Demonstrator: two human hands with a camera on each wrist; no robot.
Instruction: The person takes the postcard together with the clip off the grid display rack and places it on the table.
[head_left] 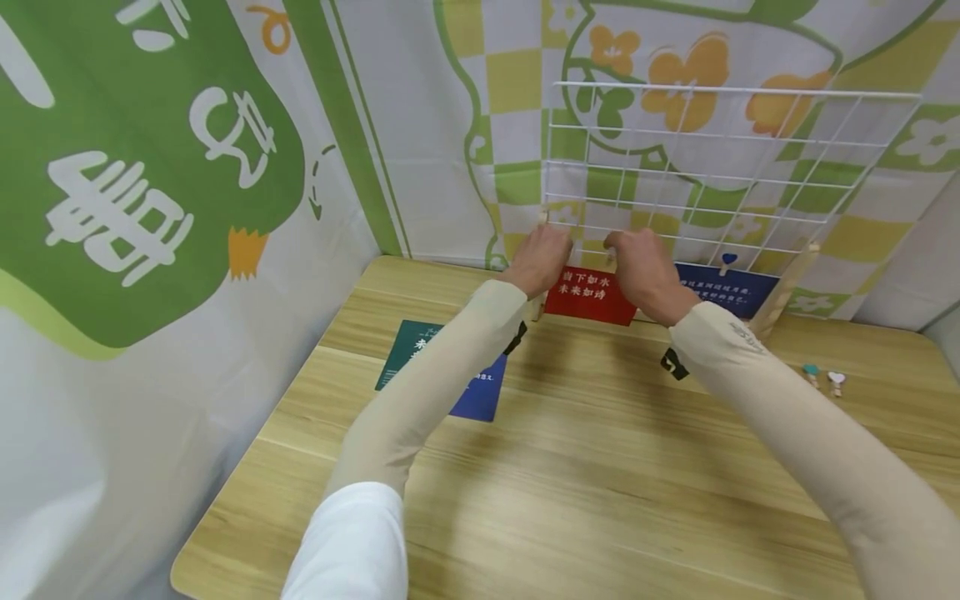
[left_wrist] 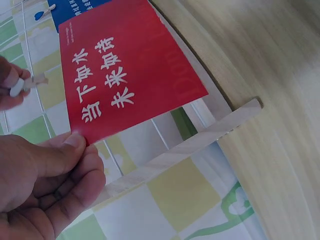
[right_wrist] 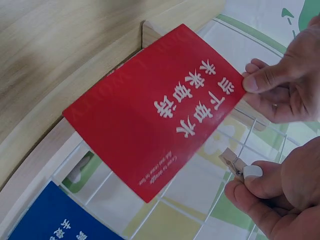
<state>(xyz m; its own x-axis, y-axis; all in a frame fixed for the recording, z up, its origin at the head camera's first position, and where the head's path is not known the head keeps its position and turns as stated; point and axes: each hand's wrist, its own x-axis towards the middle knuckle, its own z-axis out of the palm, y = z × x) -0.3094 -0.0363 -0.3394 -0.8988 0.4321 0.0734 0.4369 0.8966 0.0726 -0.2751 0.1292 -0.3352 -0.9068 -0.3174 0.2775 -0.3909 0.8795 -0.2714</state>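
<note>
My left hand point(head_left: 542, 257) pinches a corner of a red card point(head_left: 588, 298) with white lettering between thumb and fingers. The card lies in front of the lower part of a white wire grid point(head_left: 735, 89). Close by on the right, my right hand point(head_left: 645, 271) holds a small wooden clothespin point(right_wrist: 235, 164) with a white ornament, apart from the card's edge. A dark blue card point(head_left: 731, 292) hangs at the grid's bottom right, under a clothespin with a blue heart point(head_left: 727, 260).
On the table point(head_left: 570, 483), a green card point(head_left: 397, 350) and a blue card point(head_left: 480, 396) lie partly hidden by my left forearm. Two clothespins, one with a teal ornament point(head_left: 811, 370) and one with a white heart point(head_left: 836, 379), lie at right. A wooden support point(head_left: 783, 292) stands at the grid's right.
</note>
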